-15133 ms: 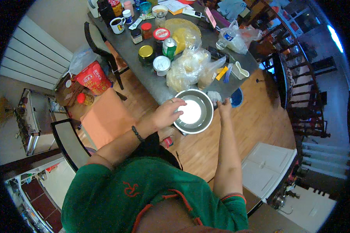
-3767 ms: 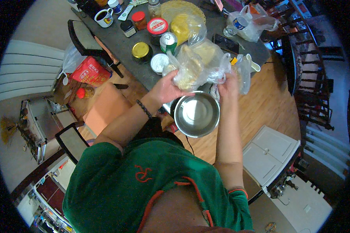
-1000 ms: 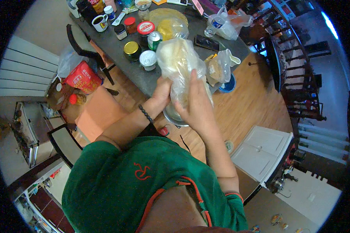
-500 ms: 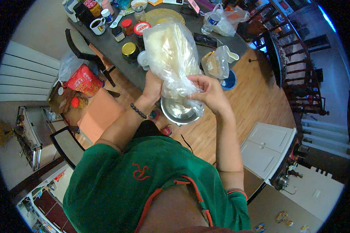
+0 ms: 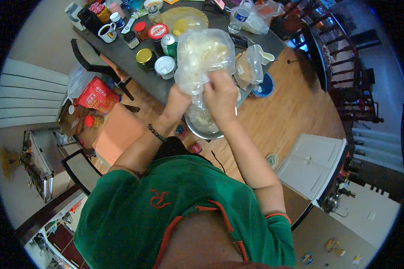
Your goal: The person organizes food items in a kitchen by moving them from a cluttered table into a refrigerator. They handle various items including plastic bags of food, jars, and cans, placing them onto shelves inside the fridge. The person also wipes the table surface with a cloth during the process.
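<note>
A clear plastic bag with pale, whitish contents is held up in front of me, over the table's near corner. Its bunched neck is gripped from the left by my left hand, the fingers curled into the plastic. My right hand is closed on the same bag from the other side, its knuckles toward me. Loose plastic hangs below both hands into a shiny metal bowl, which the bag and my hands partly cover. What exactly the bag contains, I cannot tell.
On the dark table stand a gold-lidded jar, a white-lidded container, a can and a red-lidded jar. A small bag lies right, beside a water bottle. A blue bucket is below the table's edge.
My right hand has gone from pinching the loose plastic to a closed grip higher up, nearer my left hand. The bag's bulk has shifted right and now shows the can behind it.
</note>
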A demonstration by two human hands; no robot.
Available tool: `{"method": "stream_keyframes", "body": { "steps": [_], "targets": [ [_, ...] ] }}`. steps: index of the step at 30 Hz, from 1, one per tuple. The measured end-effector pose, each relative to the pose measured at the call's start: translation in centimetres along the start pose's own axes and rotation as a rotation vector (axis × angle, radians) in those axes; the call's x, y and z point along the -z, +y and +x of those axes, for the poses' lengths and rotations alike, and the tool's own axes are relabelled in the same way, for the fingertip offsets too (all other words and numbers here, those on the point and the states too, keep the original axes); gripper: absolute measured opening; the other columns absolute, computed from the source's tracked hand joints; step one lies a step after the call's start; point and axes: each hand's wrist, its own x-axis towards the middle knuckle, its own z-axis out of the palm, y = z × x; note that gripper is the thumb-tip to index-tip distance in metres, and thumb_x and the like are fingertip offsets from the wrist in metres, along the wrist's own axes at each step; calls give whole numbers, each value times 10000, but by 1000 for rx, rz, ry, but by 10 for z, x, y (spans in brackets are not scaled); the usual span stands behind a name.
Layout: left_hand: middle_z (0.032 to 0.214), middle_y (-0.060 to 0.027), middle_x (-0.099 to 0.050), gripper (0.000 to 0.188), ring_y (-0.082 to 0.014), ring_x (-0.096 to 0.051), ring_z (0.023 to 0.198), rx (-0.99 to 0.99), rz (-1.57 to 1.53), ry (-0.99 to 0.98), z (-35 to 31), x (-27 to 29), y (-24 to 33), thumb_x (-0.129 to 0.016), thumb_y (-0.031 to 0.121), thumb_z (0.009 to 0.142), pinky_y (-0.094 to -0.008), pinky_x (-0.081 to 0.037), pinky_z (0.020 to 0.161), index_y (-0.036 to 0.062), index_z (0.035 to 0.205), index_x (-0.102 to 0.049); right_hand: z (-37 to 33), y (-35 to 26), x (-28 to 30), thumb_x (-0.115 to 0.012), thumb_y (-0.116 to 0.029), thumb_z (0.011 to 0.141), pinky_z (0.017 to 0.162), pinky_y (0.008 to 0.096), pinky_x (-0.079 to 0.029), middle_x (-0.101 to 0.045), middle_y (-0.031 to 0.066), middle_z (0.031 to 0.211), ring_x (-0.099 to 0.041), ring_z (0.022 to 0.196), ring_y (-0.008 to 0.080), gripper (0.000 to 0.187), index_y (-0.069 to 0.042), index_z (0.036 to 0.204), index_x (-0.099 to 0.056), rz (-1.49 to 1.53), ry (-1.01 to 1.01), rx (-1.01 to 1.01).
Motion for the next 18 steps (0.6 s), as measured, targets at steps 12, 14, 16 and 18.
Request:
{"method": "stream_keyframes", "body": {
  "steps": [12,14,16,18],
  "targets": [
    [1144,-87,-555,438,-189,-573,1022,332,-349,-59,-16,36,0,-532,286,913,-334,-500,858,43,1264,-434,3,-43,-10,-619,-196,690,873,433,-443,-549,304,1067,-571,949,413,717,63,1289,-322,99,-592,145],
    [1102,-78,-571,391,-185,-591,973,291,-253,-42,-15,35,0,-519,272,915,-331,-504,848,49,1231,-466,6,-36,-15,-621,-196,690,874,433,-443,-522,279,1091,-562,947,408,696,42,1282,-343,136,-648,117],
    [1093,-77,-578,370,-187,-601,954,264,-271,-52,-11,39,-1,-512,255,910,-332,-506,851,43,1213,-485,10,-36,-16,-629,-180,692,866,421,-449,-501,244,1102,-561,942,390,664,18,1271,-371,191,-628,118],
    [1116,-86,-576,373,-194,-604,966,284,-426,-75,-9,43,-4,-507,239,903,-334,-507,862,28,1210,-491,8,-37,-14,-642,-147,696,849,397,-460,-487,199,1100,-566,933,360,622,-9,1254,-405,258,-541,129]
  ]
}}
